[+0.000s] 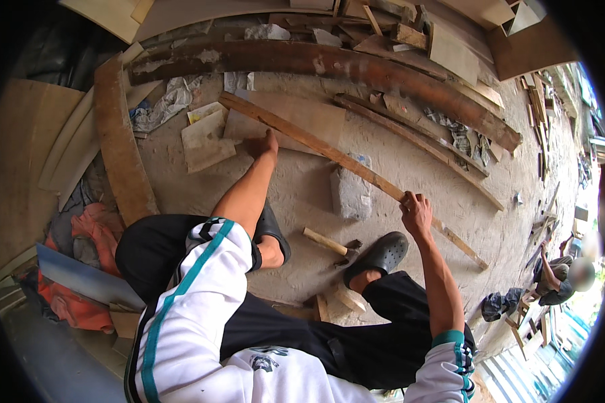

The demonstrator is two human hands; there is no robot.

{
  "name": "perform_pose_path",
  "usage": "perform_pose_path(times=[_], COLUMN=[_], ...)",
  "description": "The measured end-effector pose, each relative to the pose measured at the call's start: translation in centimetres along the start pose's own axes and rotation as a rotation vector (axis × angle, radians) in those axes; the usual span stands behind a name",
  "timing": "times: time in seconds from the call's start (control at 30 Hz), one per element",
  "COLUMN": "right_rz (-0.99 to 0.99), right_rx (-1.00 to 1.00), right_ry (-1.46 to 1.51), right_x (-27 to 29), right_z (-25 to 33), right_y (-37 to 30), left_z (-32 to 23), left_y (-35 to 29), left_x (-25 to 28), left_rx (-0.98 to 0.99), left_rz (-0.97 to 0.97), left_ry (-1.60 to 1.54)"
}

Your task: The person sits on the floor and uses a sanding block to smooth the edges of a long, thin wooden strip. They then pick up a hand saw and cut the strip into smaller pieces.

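Observation:
A long, narrow wooden strip point(329, 152) slants across the ground in front of me, its far end to the left. My right hand point(417, 211) grips it toward its near right end, fingers wrapped over it. Just under the strip's left part is my left hand point(265, 144), at the lower edge of a thin flat board point(309, 124); its thumb points up beside the strip and its fingers are mostly hidden. A grey block point(353, 193) stands beneath the strip's middle. Between my feet lies a hammer point(329, 244) with a wooden handle.
Behind the strip runs a long, rusty-brown beam point(302, 59), with scrap wood beyond it. Thin battens point(417, 144) lie at right. Board offcuts point(207, 140) and crumpled plastic point(168, 106) lie left. Orange cloth point(81, 295) is beside me. Another person point(556, 282) sits far right.

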State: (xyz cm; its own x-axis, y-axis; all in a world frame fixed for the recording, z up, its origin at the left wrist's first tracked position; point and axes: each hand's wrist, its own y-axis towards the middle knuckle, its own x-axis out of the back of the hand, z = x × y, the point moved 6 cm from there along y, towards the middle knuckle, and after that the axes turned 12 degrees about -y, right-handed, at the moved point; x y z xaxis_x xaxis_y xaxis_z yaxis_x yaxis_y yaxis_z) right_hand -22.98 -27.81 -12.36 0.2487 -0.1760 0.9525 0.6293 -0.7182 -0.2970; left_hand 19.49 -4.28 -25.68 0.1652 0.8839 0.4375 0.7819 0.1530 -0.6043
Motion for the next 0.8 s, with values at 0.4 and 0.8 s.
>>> perform_pose_path(times=[0.4,0.8], right_rz=[-0.065,-0.043], right_rx=[-0.105,-0.060], right_ry=[0.041,0.035], right_x=[-0.7,-3.4], right_z=[-1.1,-3.3], right_y=[5.5,4.1], left_z=[-1.7,-3.5], left_y=[-10.8,-4.0], left_x=[-9.7,-9.4], left_rx=[-1.451,-1.296], left_rz=[0.885,0.720], left_ry=[1.445,1.438])
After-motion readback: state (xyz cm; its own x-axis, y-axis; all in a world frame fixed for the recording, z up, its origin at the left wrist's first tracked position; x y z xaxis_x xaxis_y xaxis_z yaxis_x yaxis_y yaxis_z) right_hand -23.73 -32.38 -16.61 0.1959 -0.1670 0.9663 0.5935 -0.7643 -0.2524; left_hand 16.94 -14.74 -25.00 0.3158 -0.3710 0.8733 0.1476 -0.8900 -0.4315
